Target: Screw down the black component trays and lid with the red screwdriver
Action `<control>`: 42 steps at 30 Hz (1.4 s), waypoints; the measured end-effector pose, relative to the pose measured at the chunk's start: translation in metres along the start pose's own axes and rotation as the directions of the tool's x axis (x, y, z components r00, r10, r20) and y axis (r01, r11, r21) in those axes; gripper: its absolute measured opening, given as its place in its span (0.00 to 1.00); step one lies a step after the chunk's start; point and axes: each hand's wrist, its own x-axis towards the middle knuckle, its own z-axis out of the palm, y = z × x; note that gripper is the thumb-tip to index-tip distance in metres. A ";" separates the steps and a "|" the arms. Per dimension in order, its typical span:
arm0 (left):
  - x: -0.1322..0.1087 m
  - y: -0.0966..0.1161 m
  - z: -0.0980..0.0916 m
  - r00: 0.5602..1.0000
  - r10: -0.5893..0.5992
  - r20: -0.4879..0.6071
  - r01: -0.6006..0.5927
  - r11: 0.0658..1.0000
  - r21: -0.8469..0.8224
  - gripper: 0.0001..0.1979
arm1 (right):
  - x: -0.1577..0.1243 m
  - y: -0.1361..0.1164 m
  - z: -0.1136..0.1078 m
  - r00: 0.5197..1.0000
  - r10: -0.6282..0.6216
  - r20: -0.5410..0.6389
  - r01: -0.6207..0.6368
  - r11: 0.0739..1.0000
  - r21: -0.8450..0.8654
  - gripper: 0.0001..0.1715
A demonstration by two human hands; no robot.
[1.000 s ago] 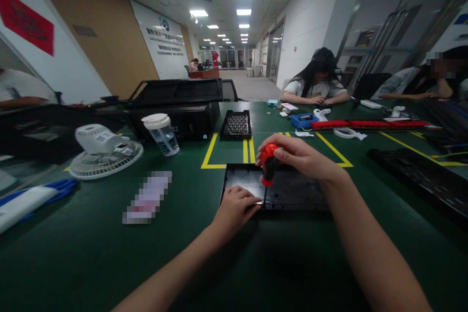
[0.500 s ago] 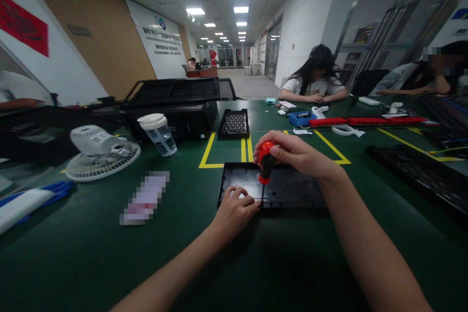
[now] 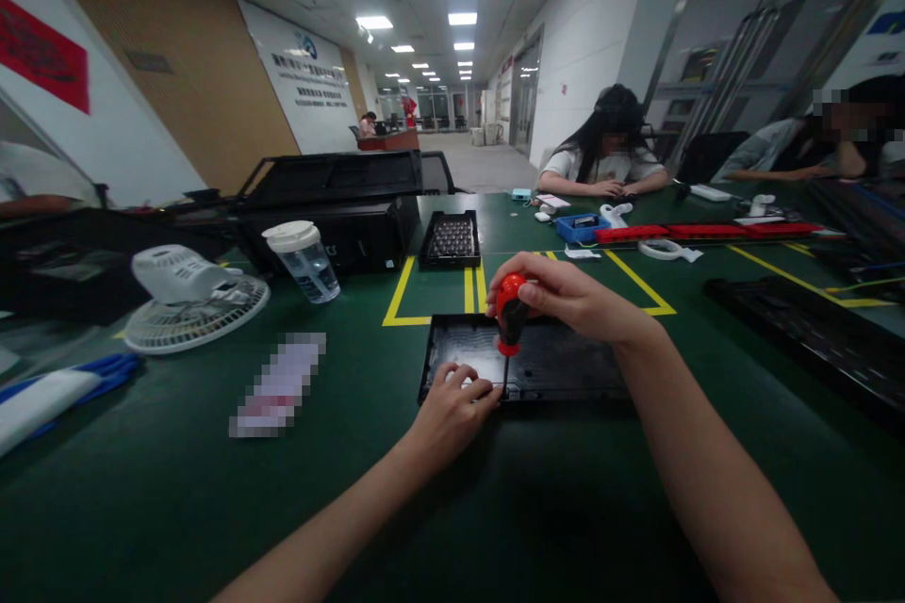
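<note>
In the middle of the green table lies a shallow black plastic panel (image 3: 566, 360) with a raised rim. My right hand (image 3: 566, 294) is closed around the red and black handle of a screwdriver (image 3: 510, 306). The screwdriver stands almost upright, its shaft reaching down to the panel's near edge. Beside its tip, my left hand (image 3: 458, 403) rests on the near left part of the panel. The left fingers are curled, with the index finger and thumb close together at the tip. Whatever they pinch is too small or hidden to make out.
Beyond the panel sits a black tray of small parts (image 3: 451, 240). To the left are a lidded water cup (image 3: 304, 262), a white fan (image 3: 194, 297) and a blurred flat item (image 3: 279, 384). Another black panel (image 3: 813, 339) lies right. A co-worker (image 3: 609, 151) sits across the table.
The screwdriver has shifted slightly left and its shaft now leans a little differently at the panel's edge. My left hand has barely moved. The whole view has drifted slightly.
</note>
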 end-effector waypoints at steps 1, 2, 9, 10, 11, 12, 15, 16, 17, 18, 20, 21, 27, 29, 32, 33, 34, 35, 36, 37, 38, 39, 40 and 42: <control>0.000 0.000 0.000 1.000 -0.001 0.002 0.001 1.000 0.000 0.11 | 0.000 -0.001 0.000 1.000 0.002 0.003 -0.002 1.000 -0.001 0.14; -0.001 0.000 0.001 1.000 -0.002 0.003 0.002 1.000 -0.002 0.11 | 0.000 -0.001 0.000 1.000 0.002 0.005 -0.002 1.000 -0.001 0.13; 0.000 0.002 0.000 1.000 -0.009 0.001 0.009 1.000 -0.015 0.11 | -0.001 -0.005 0.002 0.999 0.032 0.016 -0.032 0.999 0.015 0.13; 0.000 0.002 0.000 1.000 -0.009 0.000 0.009 1.000 -0.014 0.11 | -0.001 -0.005 0.002 0.999 0.037 0.012 -0.037 0.999 0.016 0.13; 0.000 0.002 0.000 1.000 -0.010 -0.002 0.010 1.000 -0.012 0.11 | -0.001 -0.006 0.003 0.999 0.044 0.005 -0.044 0.999 0.015 0.13; 0.000 0.002 0.000 1.000 -0.010 -0.003 0.010 1.000 -0.011 0.11 | -0.001 -0.006 0.003 0.999 0.054 -0.002 -0.053 0.999 0.011 0.13; 0.000 0.002 0.000 1.000 -0.015 -0.008 0.015 1.000 -0.015 0.11 | -0.002 -0.008 0.005 0.996 0.087 -0.030 -0.087 0.996 0.003 0.13; 0.000 0.002 0.000 1.000 -0.017 -0.010 0.017 1.000 -0.018 0.11 | -0.002 -0.009 0.005 0.995 0.095 -0.033 -0.095 0.995 0.008 0.13; 0.000 0.002 -0.001 1.000 -0.018 -0.012 0.017 1.000 -0.020 0.11 | -0.002 -0.010 0.005 0.994 0.103 -0.032 -0.102 0.995 0.014 0.13; 0.001 0.002 -0.001 1.000 -0.018 -0.015 0.017 1.000 -0.023 0.11 | -0.002 -0.010 0.006 0.994 0.106 -0.032 -0.105 0.994 0.017 0.12; 0.001 0.002 -0.002 1.000 -0.016 -0.021 0.015 1.000 -0.026 0.10 | -0.002 -0.012 0.006 0.994 0.105 -0.040 -0.105 0.994 0.001 0.12; 0.001 0.002 -0.002 1.000 -0.016 -0.021 0.015 1.000 -0.028 0.10 | -0.003 -0.013 0.006 0.993 0.103 -0.049 -0.104 0.994 -0.020 0.12; 0.001 0.002 0.001 1.000 -0.019 -0.008 0.019 0.999 -0.026 0.11 | -0.003 -0.018 0.007 0.991 0.079 -0.108 -0.099 0.976 -0.194 0.12; 0.001 0.001 0.003 1.000 -0.020 -0.015 0.020 0.999 -0.032 0.10 | -0.003 -0.020 0.008 0.990 0.072 -0.121 -0.099 0.967 -0.236 0.12; 0.000 0.001 0.004 0.999 -0.029 -0.012 0.029 0.998 -0.048 0.10 | -0.002 -0.020 0.010 0.988 0.050 -0.148 -0.095 0.946 -0.311 0.12; 0.000 0.001 0.005 0.999 -0.034 -0.009 0.033 0.998 -0.053 0.10 | -0.002 -0.020 0.010 0.986 0.042 -0.162 -0.096 0.935 -0.341 0.13; 0.000 0.001 0.005 0.999 -0.039 -0.008 0.038 0.998 -0.059 0.11 | -0.001 -0.020 0.011 0.984 0.031 -0.177 -0.096 0.923 -0.373 0.14; 0.000 0.001 0.005 0.999 -0.044 -0.007 0.044 0.997 -0.064 0.11 | -0.001 -0.019 0.011 0.981 0.022 -0.192 -0.100 0.908 -0.406 0.14; 0.000 0.001 0.005 0.999 -0.049 -0.006 0.049 0.996 -0.070 0.11 | -0.001 -0.019 0.012 0.979 0.017 -0.205 -0.106 0.894 -0.436 0.15; 0.001 0.001 0.005 0.998 -0.055 -0.005 0.055 0.996 -0.077 0.10 | 0.000 -0.019 0.013 0.977 0.012 -0.215 -0.112 0.881 -0.460 0.16; 0.001 0.002 0.004 0.998 -0.061 -0.004 0.060 0.995 -0.084 0.10 | 0.000 -0.018 0.013 0.975 0.009 -0.222 -0.117 0.870 -0.479 0.16; 0.002 0.002 0.004 0.998 -0.065 -0.003 0.065 0.994 -0.091 0.10 | 0.000 -0.018 0.014 0.974 0.007 -0.228 -0.122 0.862 -0.492 0.17; 0.002 0.003 0.004 0.998 -0.069 -0.003 0.069 0.993 -0.097 0.10 | 0.001 -0.018 0.015 0.972 0.005 -0.234 -0.126 0.855 -0.503 0.17; 0.003 0.003 0.004 0.997 -0.080 -0.014 0.078 0.991 -0.109 0.10 | 0.001 -0.017 0.016 0.969 -0.003 -0.248 -0.131 0.842 -0.524 0.18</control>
